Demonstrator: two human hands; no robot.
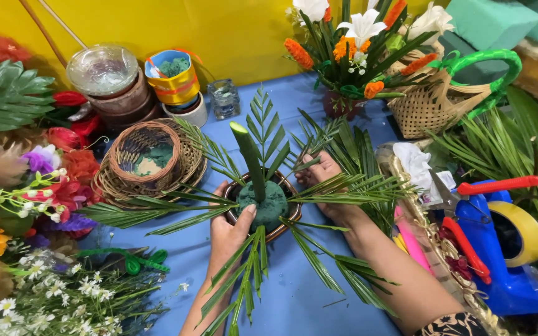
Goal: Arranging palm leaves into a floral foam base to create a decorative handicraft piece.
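Steadying the arrangement from both sides, I have my left hand [230, 230] pressed against the near side of the green foam block [268, 205], thumb up on its dark, rounded top, fingers wrapped loosely rather than clenched. My right hand [324, 180] sits at the far right edge of the bowl [281, 229], tucked in among the palm leaves [344, 190] — whether those fingers pinch a leaf stem or just rest on the rim, I cannot tell, since the fronds cover them.

The foam sits in a small brown bowl in the middle of the blue table [294, 298]. A thick green stalk [250, 158], cut slantwise at its tip, stands in the foam and leans a little left. Palm leaves fan out low all round it, like spokes.

The bowl itself is mostly hidden — only a bit of dark rim shows between leaves. A wicker basket [147, 158] lies just left of it, and scissors [499, 185] with red handles rest on a blue tape dispenser [512, 274] to the right, which is cut off by the lower edge.
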